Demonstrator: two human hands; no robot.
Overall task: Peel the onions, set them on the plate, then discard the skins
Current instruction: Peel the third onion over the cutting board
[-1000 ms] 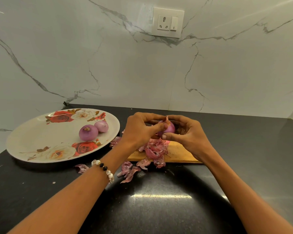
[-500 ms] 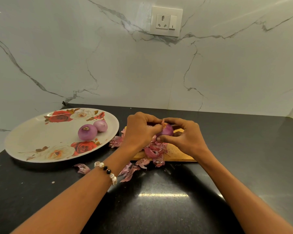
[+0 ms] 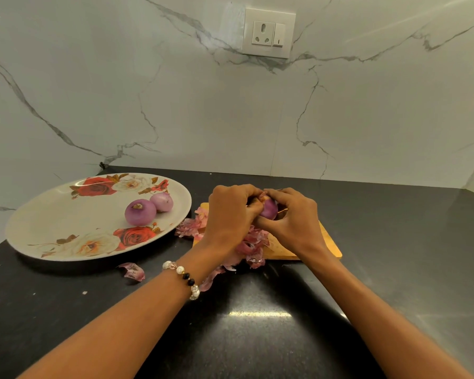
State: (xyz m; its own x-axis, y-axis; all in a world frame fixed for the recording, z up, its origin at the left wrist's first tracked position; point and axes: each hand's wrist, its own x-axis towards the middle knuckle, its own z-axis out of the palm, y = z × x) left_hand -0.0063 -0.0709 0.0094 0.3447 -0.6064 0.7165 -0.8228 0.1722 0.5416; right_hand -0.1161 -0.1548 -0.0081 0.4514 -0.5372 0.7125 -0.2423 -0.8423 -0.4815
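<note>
Black counter (image 3: 257,337), marble wall behind. Centre frame: both hands curl around one onion (image 3: 269,208) above the cutting board (image 3: 331,246); left hand (image 3: 229,214) pinches at its top, right hand (image 3: 292,217) cups its right side. Plate (image 3: 39,228) with two peeled onions (image 3: 140,212) lies left, nearer the left hand. Skins (image 3: 251,246) heaped beneath.

Purple onions (image 3: 140,213) on a white rose-patterned plate (image 3: 52,214), pink skins (image 3: 251,246), black counter (image 3: 257,337), grey-veined white marble wall (image 3: 230,110)
</note>
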